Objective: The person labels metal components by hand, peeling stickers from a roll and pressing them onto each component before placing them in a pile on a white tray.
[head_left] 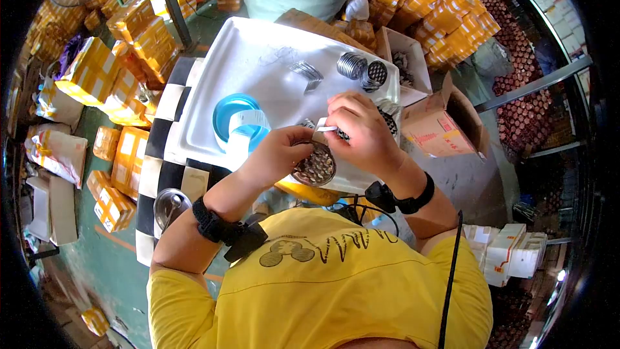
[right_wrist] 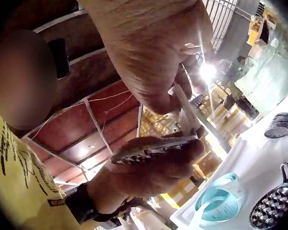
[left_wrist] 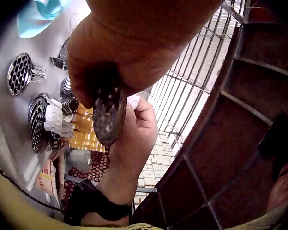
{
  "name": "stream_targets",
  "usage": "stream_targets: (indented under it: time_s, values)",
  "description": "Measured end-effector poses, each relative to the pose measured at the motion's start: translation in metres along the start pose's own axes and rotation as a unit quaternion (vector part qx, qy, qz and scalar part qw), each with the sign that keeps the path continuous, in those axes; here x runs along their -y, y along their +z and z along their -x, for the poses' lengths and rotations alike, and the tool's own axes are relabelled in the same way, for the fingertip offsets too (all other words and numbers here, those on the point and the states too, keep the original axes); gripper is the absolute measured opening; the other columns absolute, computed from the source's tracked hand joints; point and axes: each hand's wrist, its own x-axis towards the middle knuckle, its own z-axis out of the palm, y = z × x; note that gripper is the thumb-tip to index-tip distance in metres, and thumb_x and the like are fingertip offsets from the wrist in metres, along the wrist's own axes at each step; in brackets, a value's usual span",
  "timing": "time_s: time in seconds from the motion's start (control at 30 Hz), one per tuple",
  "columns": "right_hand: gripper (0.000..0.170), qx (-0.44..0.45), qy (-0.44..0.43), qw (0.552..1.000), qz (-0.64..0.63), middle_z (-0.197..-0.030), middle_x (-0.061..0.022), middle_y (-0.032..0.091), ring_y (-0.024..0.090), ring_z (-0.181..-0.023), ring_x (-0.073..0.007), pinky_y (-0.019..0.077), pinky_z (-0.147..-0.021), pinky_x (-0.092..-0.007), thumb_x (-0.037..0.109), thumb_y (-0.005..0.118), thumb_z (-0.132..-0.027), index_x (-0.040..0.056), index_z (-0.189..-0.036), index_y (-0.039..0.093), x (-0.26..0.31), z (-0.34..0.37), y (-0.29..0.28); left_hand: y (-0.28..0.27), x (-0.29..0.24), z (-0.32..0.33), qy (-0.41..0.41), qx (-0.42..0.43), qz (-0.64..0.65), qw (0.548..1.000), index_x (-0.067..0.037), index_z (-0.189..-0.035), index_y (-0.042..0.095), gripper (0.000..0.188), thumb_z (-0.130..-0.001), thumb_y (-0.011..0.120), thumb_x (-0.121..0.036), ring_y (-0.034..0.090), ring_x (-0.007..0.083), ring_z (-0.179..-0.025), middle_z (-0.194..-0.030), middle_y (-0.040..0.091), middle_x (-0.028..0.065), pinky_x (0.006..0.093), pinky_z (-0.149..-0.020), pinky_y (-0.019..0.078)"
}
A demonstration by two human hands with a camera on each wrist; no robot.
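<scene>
My left hand [head_left: 279,154] grips a round, dark metal disc with a bumpy surface [head_left: 314,167], fingers curled at its upper edge. Just right of it, my right hand [head_left: 363,128] pinches a small white strip [head_left: 327,128] that runs to the top of the disc. The right wrist view shows the strip [right_wrist: 186,108] between both hands, above the disc [right_wrist: 151,147] seen nearly edge-on. A blue roll of labels [head_left: 234,115] lies on the white tray [head_left: 213,58], left of my hands, with a pale strip trailing from it.
Stacked metal pieces [head_left: 351,65] stand at the tray's back right, and a fanned row [head_left: 306,73] lies near its middle. An open cardboard box [head_left: 445,130] is to the right. Left of the tray, a metal bowl [head_left: 172,208] rests on a checkered surface [head_left: 152,178]. Yellow-taped boxes surround the area.
</scene>
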Motion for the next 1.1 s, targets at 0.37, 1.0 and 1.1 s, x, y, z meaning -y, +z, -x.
stream_targets:
  time_s: [0.37,1.0,1.1]
  values:
    - [0.019,-0.039,0.031,0.999,0.014,-0.089,-0.0114,0.056,0.055,-0.082,-0.0287,0.0441,-0.075,-0.039,0.005,0.062,-0.065,0.0033,-0.081,0.054,0.011,0.003,0.006,-0.005,0.0,-0.009,0.095,-0.127,-0.195,0.968,0.004,-0.084,0.062,0.022,-0.08,0.058,-0.018,0.055,0.0106,-0.061,-0.067,0.062,0.0089,0.0268,-0.057,0.0445]
    - [0.019,0.025,0.281,0.936,-0.21,-0.069,-0.0069,0.057,0.052,-0.064,-0.0102,0.0429,-0.06,-0.025,0.015,0.062,-0.077,-0.0019,-0.084,0.058,0.01,0.008,0.013,-0.004,-0.016,0.003,0.03,-0.072,-0.126,0.989,0.005,-0.09,0.061,0.019,-0.081,0.057,-0.011,0.054,0.0078,-0.066,-0.072,0.062,0.0073,0.0246,-0.06,0.0453]
    - [0.018,0.036,0.298,0.928,-0.22,-0.069,-0.0069,0.056,0.051,-0.064,-0.0093,0.0428,-0.061,-0.0247,0.015,0.062,-0.077,-0.0018,-0.083,0.058,0.01,0.007,0.011,-0.004,-0.019,0.003,0.009,-0.055,-0.122,0.991,0.004,-0.093,0.06,0.02,-0.081,0.059,-0.012,0.053,0.0073,-0.067,-0.073,0.061,0.0071,0.0242,-0.06,0.045]
